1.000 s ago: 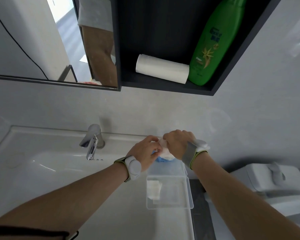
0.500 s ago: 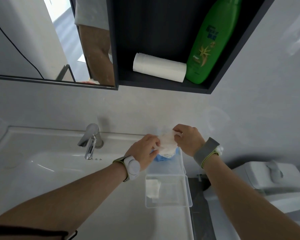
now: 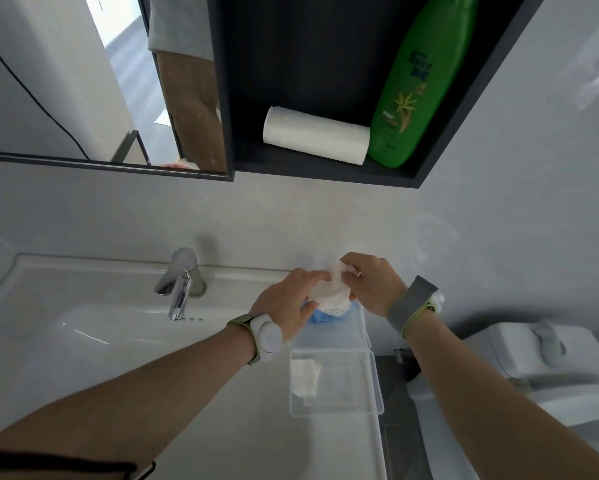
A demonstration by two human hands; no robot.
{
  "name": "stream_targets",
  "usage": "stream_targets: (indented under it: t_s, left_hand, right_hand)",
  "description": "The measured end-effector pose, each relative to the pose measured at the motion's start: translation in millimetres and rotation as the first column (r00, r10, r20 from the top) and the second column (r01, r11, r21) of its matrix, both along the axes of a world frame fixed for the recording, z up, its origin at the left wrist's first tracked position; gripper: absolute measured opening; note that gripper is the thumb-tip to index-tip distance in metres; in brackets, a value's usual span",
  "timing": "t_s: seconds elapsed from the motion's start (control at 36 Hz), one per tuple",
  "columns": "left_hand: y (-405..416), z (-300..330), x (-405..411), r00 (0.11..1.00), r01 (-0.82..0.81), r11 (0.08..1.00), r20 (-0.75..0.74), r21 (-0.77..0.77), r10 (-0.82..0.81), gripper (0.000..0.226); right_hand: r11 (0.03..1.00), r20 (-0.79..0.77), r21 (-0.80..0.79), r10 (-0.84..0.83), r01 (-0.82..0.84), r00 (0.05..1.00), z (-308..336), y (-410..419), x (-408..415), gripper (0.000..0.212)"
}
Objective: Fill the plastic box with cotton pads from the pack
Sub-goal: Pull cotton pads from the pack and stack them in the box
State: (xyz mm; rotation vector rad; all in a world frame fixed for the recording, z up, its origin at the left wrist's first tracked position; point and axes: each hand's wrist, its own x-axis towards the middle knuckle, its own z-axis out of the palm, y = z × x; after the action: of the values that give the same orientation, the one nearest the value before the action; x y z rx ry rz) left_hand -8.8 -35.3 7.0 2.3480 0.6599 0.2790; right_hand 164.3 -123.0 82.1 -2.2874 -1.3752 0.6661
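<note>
Clear plastic box (image 3: 336,407) sits open on the sink's right ledge, shallow, rectangular, see-through walls; 1 small stack of white cotton pads (image 3: 303,378) lies in its left end, the other part of the floor showing bare. Its hinged lid (image 3: 339,336) lies flat just behind it, toward the wall. At the far end of the lid, the pack (image 3: 329,304): soft crinkled plastic, blue at the bottom, whitish above, bulging with pads. Left hand (image 3: 287,306) curls round the pack's left side and grips it; right hand (image 3: 372,289) pinches the white top of the pack (image 3: 338,275) between thumb and fingers. Whether a single pad is free of the pack cannot be told. Both wrists carry bands with white pods. Sink (image 3: 94,327): glossy white ceramic, rounded basin. Chrome tap (image 3: 182,282) stands at the back rim, well left of the hands. Wall above: matte grey. Mirror (image 3: 83,77) with dark frame, an arm reflected in it. Dark open shelf (image 3: 325,168) beside the mirror holds 1 white paper roll (image 3: 315,140) lying on its side and 1 green bottle (image 3: 412,84) upright, touching the roll's right end. White toilet tank (image 3: 540,351) at lower right, beyond the right forearm.
</note>
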Motion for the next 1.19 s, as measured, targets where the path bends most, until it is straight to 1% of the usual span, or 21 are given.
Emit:
stream_targets:
  t_s: [0.11,0.25,0.39,0.5,0.58,0.67,0.75,0.83,0.94,1.03,1.08,1.19]
  left_hand:
    - [-0.6,1.0,0.0,1.0,0.007,1.0,-0.014,0.004,-0.007,0.054]
    - [0.4,-5.8,1.8,0.997,0.033,0.997,-0.073,0.075,-0.027,0.038]
    - [1.1,-4.5,4.0,0.993,0.028,0.992,-0.121,0.125,-0.013,0.033]
    - [1.6,-5.1,4.5,0.992,0.032,0.991,-0.127,0.128,-0.016,0.031]
    - [2.5,-6.3,4.7,0.991,0.028,0.993,-0.132,0.118,-0.012,0.03]
    - [3.9,-8.3,5.2,0.991,0.023,0.993,-0.135,0.117,-0.007,0.03]
    - [5.2,-10.4,6.1,0.99,0.016,0.994,-0.138,0.108,-0.001,0.032]
    - [6.5,-11.6,6.8,0.992,-0.005,0.997,-0.125,0.079,0.015,0.033]
    - [7.8,-12.6,6.9,0.992,-0.011,0.997,-0.124,0.077,0.021,0.033]
    - [8.8,-13.6,7.5,0.992,-0.021,0.997,-0.121,0.078,0.031,0.03]
    - [9.5,-14.7,8.0,0.993,-0.015,0.998,-0.115,0.062,0.022,0.03]
    - [9.1,-17.1,7.6,0.994,-0.006,0.999,-0.111,0.035,0.01,0.031]
  right_hand:
    - [1.0,0.011,-0.022,0.011,-0.011,1.0,-0.9,0.0,-0.2,0.022]
    - [1.0,0.014,-0.019,-0.013,0.013,1.0,-2.0,1.0,-1.4,0.022]
    - [0.997,0.002,0.034,-0.072,0.072,0.997,-2.2,2.8,-2.0,0.022]
    - [0.982,-0.043,0.129,-0.132,0.137,0.99,-1.4,2.5,2.0,0.02]
    - [0.956,-0.153,0.166,-0.216,0.241,0.964,1.3,2.2,6.6,0.017]
    - [0.911,-0.372,0.195,-0.275,0.364,0.886,4.1,1.4,10.2,0.013]
    - [0.864,-0.578,0.207,-0.27,0.459,0.77,9.7,-2.4,9.4,0.01]
    - [0.857,-0.698,0.204,-0.211,0.473,0.684,13.2,-10.1,7.4,0.009]
    - [0.894,-0.795,0.166,-0.129,0.417,0.593,10.6,-22.9,2.0,0.01]
    - [0.911,-0.835,0.113,-0.13,0.398,0.535,1.0,-32.4,-5.2,0.011]
    - [0.926,-0.827,0.08,-0.146,0.37,0.543,-8.2,-38.0,-10.2,0.011]
    - [0.957,-0.759,-0.006,-0.194,0.291,0.622,-31.1,-49.9,-20.3,0.015]
